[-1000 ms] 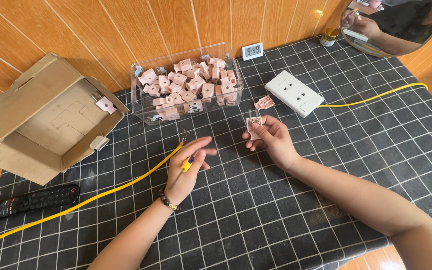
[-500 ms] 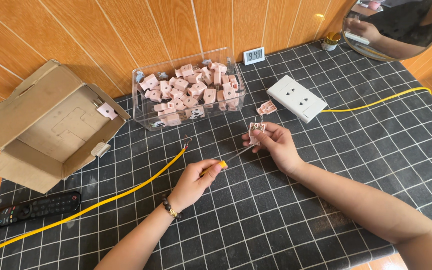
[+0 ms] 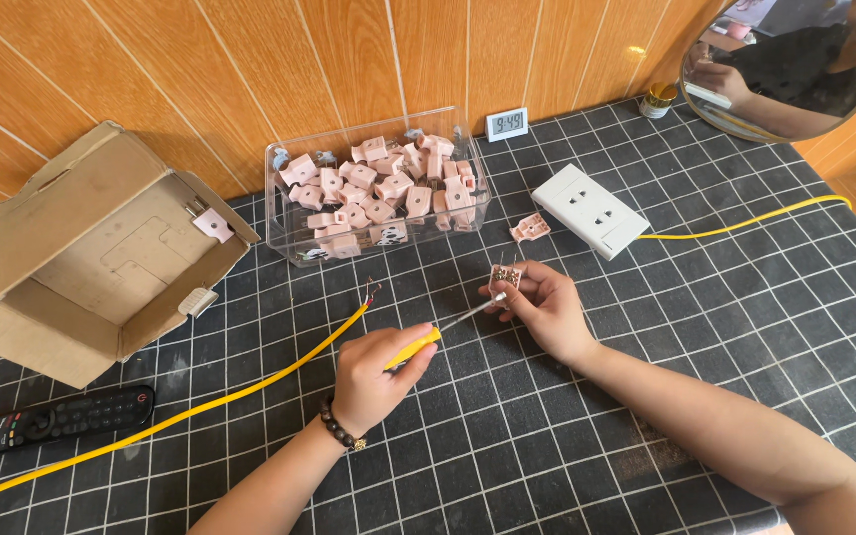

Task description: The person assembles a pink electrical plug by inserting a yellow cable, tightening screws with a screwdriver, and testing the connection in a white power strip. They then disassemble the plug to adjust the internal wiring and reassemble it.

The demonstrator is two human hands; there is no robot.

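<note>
My left hand (image 3: pixel 376 376) grips a screwdriver with a yellow handle (image 3: pixel 411 349). Its metal shaft points up and right, with the tip at a small pink plug part (image 3: pixel 505 276). My right hand (image 3: pixel 539 309) pinches that part between its fingers above the black gridded mat (image 3: pixel 705 327). A yellow cable (image 3: pixel 250 386) runs from the lower left, and its bare wire end (image 3: pixel 372 292) lies just left of the screwdriver. Another pink part (image 3: pixel 528 229) lies on the mat beyond my right hand.
A clear plastic bin (image 3: pixel 378 193) holds several pink plug parts at the back. An open cardboard box (image 3: pixel 101 253) stands at the left, a black remote (image 3: pixel 52 421) in front of it. A white socket plate (image 3: pixel 590 210) with a yellow cable, a small clock (image 3: pixel 507 123) and a round mirror (image 3: pixel 795 59) lie at the right.
My left hand has picked up the screwdriver and moved right, bringing its tip to the pink part. My right hand has shifted slightly down with the part.
</note>
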